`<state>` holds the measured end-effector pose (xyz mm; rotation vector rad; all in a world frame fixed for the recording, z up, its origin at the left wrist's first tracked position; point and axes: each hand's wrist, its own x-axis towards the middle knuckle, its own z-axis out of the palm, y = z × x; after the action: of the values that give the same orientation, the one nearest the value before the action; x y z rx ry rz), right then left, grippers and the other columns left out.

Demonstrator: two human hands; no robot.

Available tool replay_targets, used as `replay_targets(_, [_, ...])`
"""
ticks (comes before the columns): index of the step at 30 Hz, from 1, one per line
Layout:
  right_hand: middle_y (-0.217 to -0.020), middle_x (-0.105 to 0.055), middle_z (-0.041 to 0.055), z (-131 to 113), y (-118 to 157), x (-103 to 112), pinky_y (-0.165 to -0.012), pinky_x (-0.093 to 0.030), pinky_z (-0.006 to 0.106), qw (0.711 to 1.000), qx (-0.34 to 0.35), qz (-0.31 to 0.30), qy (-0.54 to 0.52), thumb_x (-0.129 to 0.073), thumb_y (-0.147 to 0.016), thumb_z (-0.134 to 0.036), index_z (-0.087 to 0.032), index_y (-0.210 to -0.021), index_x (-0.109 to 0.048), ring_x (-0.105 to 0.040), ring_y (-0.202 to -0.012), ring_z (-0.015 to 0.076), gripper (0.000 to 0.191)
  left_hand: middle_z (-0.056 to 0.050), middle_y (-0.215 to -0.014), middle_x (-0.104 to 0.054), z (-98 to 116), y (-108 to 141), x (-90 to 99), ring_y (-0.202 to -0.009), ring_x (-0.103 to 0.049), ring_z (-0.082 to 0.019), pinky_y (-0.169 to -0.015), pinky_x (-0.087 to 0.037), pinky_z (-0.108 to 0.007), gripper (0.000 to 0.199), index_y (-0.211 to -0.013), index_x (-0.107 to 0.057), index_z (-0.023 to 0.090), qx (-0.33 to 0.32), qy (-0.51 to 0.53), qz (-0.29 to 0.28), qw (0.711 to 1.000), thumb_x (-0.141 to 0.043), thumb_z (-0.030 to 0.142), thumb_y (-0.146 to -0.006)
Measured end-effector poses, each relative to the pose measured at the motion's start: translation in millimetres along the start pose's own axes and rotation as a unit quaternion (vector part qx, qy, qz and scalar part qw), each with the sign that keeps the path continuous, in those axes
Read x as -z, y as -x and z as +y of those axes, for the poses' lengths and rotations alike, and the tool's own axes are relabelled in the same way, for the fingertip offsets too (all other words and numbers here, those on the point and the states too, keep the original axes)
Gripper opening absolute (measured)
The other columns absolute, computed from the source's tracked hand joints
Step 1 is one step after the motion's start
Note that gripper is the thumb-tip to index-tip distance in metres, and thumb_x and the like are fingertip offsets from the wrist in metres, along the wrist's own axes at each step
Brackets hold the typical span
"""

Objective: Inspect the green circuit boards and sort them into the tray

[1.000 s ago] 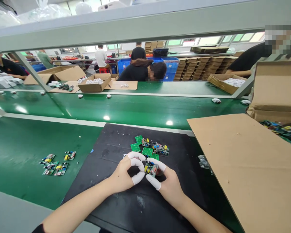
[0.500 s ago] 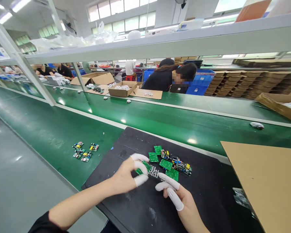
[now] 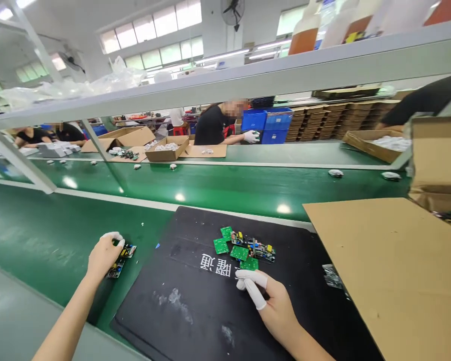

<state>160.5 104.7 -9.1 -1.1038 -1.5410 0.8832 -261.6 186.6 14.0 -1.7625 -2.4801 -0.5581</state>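
My left hand (image 3: 105,254), with white finger covers, is over the small circuit boards (image 3: 116,269) on the green bench at the left; its fingers are closed at a board, and whether they grip it is hard to see. On the black mat (image 3: 173,321), my right hand (image 3: 265,293) has its covered fingertips pinched together just below the pile of boards. What that pinch holds, if anything, is hidden. The pile has green boards (image 3: 239,253) lying flat and boards with yellow and blue components (image 3: 262,249) beside them.
A cardboard sheet (image 3: 391,260) lies right of the mat, near a small clear plastic bag (image 3: 332,277). Behind runs a green conveyor (image 3: 225,185) carrying white parts (image 3: 335,173). A shelf (image 3: 225,77) crosses above. A person (image 3: 214,125) works across the line.
My left hand has moved left from the mat to the boards on the green bench, and the green board it held is gone from it. My right hand's fingers have drawn together. The view has shifted right.
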Motion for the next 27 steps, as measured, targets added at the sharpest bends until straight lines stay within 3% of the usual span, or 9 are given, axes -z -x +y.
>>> replay_targets(5, [-0.072, -0.071, 0.0069, 10, -12, 16, -0.065, -0.055, 0.033, 0.993, -0.056, 0.102, -0.023, -0.055, -0.083, -0.048, -0.018, -0.091, -0.073, -0.067, -0.067, 0.0205, 0.036, -0.011, -0.101, -0.067, 27, 0, 9.9, -0.093, -0.062, -0.032, -0.079, -0.049, -0.04, 0.022, -0.083, -0.062, 0.019, -0.036, -0.002, -0.003, 0.999, -0.047, 0.032, -0.075])
replay_targets(7, [-0.071, -0.07, 0.0065, 13, -17, 19, -0.068, -0.054, 0.034, 0.986, -0.083, 0.14, -0.049, -0.057, -0.081, -0.049, -0.017, -0.086, -0.073, -0.065, -0.069, 0.0206, 0.035, -0.006, -0.111, -0.066, 56, 11, 11.2, -0.102, -0.06, -0.028, -0.09, -0.047, -0.038, 0.02, -0.085, -0.062, 0.021, -0.1, 0.042, -0.012, 0.994, -0.048, 0.033, -0.076])
replay_targets(9, [-0.065, -0.067, 0.0045, 16, -21, 20, -0.067, -0.053, 0.034, 0.981, -0.098, 0.154, -0.07, -0.056, -0.08, -0.048, -0.017, -0.081, -0.072, -0.061, -0.062, 0.0182, 0.035, -0.005, -0.109, -0.067, 95, 32, 7.1, -0.102, -0.061, -0.025, -0.094, -0.046, -0.038, 0.019, -0.084, -0.062, 0.021, -0.202, 0.148, -0.035, 0.968, -0.05, 0.035, -0.078])
replay_targets(11, [-0.06, -0.063, 0.0025, 16, -23, 20, -0.065, -0.052, 0.033, 0.979, -0.1, 0.159, -0.073, -0.056, -0.08, -0.048, -0.017, -0.078, -0.071, -0.055, -0.055, 0.0156, 0.034, -0.004, -0.1, -0.069, 137, 60, -3.0, -0.094, -0.063, -0.021, -0.086, -0.049, -0.033, 0.016, -0.083, -0.063, 0.021, -0.302, 0.223, -0.113, 0.92, -0.05, 0.03, -0.079])
replay_targets(13, [-0.059, -0.062, 0.0022, 16, -24, 19, -0.063, -0.051, 0.032, 0.98, -0.097, 0.158, -0.072, -0.056, -0.08, -0.048, -0.017, -0.077, -0.071, -0.053, -0.054, 0.0148, 0.034, -0.001, -0.081, -0.069, 177, 86, -17.8, -0.074, -0.063, -0.017, -0.07, -0.049, -0.027, 0.015, -0.079, -0.064, 0.02, -0.383, 0.225, -0.198, 0.874, -0.049, 0.021, -0.079])
replay_targets(16, [-0.064, -0.066, 0.0044, 16, -23, 17, -0.061, -0.05, 0.03, 0.982, -0.096, 0.15, -0.07, -0.056, -0.08, -0.049, -0.016, -0.076, -0.071, -0.056, -0.057, 0.0155, 0.036, 0.002, -0.061, -0.063, 218, 113, -42.6, -0.055, -0.057, -0.013, -0.053, -0.042, -0.021, 0.012, -0.072, -0.065, 0.02, -0.428, 0.233, -0.22, 0.845, -0.056, 0.014, -0.073])
replay_targets(20, [-0.071, -0.069, 0.0067, 18, -22, 15, -0.059, -0.05, 0.03, 0.983, -0.094, 0.144, -0.063, -0.054, -0.081, -0.052, -0.016, -0.081, -0.071, -0.058, -0.058, 0.0158, 0.041, 0.001, -0.064, -0.064, 231, 124, -66.5, -0.056, -0.058, -0.014, -0.053, -0.044, -0.021, 0.016, -0.076, -0.068, 0.021, -0.463, 0.256, -0.209, 0.822, -0.058, 0.01, -0.072])
replay_targets(24, [-0.063, -0.065, 0.0051, 25, -24, 18, -0.063, -0.052, 0.032, 0.983, -0.083, 0.154, -0.053, -0.055, -0.08, -0.053, -0.015, -0.079, -0.071, -0.059, -0.06, 0.0176, 0.042, -0.002, -0.088, -0.071, 219, 129, -76.0, -0.079, -0.066, -0.015, -0.072, -0.052, -0.023, 0.023, -0.092, -0.069, 0.023, -0.515, 0.313, -0.182, 0.777, -0.053, 0.011, -0.08])
replay_targets(27, [-0.069, -0.066, 0.0072, 33, -26, 22, -0.07, -0.053, 0.036, 0.981, -0.083, 0.169, -0.035, -0.054, -0.081, -0.051, -0.015, -0.084, -0.072, -0.063, -0.069, 0.021, 0.04, -0.004, -0.103, -0.068, 212, 132, -75.5, -0.087, -0.065, -0.016, -0.077, -0.054, -0.025, 0.029, -0.105, -0.066, 0.025, -0.539, 0.323, -0.155, 0.762, -0.053, 0.015, -0.082])
